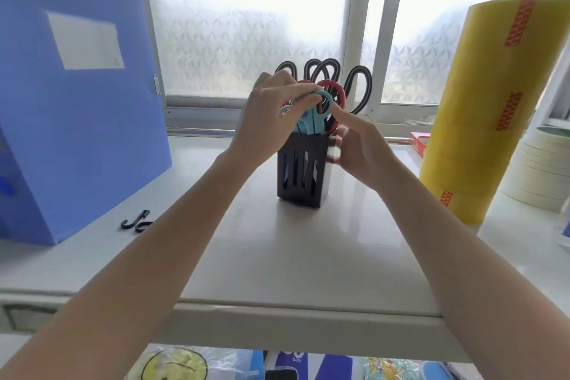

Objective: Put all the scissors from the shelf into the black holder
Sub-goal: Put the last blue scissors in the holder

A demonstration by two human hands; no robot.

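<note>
A black slotted holder (300, 173) stands upright in the middle of the white shelf (277, 256). Several scissors stand in it, handles up: black-handled ones (359, 86) at the back, a red-handled pair (337, 92) in the middle and a light blue pair (313, 120) in front. My left hand (271, 114) grips the light blue scissors by the handle, over the holder's mouth. My right hand (359, 148) rests against the holder's right side, with its forefinger raised and touching the scissor handles.
A large blue file box (77, 102) stands at the left, and two black hooks (137, 220) lie in front of it. A tall stack of yellow tape rolls (487, 108) and pale tape rolls (543, 166) fill the right. A frosted window lies behind.
</note>
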